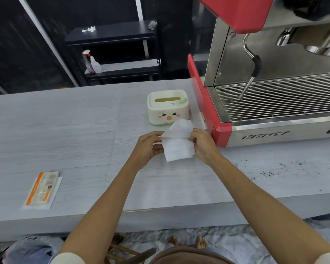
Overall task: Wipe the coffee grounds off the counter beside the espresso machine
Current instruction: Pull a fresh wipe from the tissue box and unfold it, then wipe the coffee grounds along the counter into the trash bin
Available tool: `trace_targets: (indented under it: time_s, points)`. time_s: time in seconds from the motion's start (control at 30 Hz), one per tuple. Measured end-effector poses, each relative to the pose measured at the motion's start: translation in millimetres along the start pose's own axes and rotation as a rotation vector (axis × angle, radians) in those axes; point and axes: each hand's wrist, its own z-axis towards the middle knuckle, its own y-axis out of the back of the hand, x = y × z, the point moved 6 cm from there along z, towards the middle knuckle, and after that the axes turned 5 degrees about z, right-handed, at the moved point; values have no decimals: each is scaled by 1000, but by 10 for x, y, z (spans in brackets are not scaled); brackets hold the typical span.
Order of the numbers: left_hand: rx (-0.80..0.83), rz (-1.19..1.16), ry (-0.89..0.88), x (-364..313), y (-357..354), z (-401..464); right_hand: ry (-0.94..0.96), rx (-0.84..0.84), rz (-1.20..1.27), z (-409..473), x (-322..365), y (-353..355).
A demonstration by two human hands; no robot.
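Note:
A white wipe (177, 147) hangs above the grey counter (65, 130), partly folded over at its top. My left hand (148, 147) pinches its left edge and my right hand (203, 144) pinches its right edge, just left of the red and steel espresso machine (274, 82). Dark coffee grounds (271, 169) lie scattered on the counter in front of the machine, to the right of my right forearm.
A white wipe box with a cartoon face (168, 107) stands on the counter behind my hands, against the machine's left side. An orange and white packet (42, 189) lies at the front left. A dark shelf with a spray bottle (94, 63) stands behind the counter.

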Motion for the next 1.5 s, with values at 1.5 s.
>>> trace_targets:
  time_s: [1.5]
  points:
    - [-3, 1155, -438, 609, -622, -438, 384, -158, -1170, -1029, -275, 712]
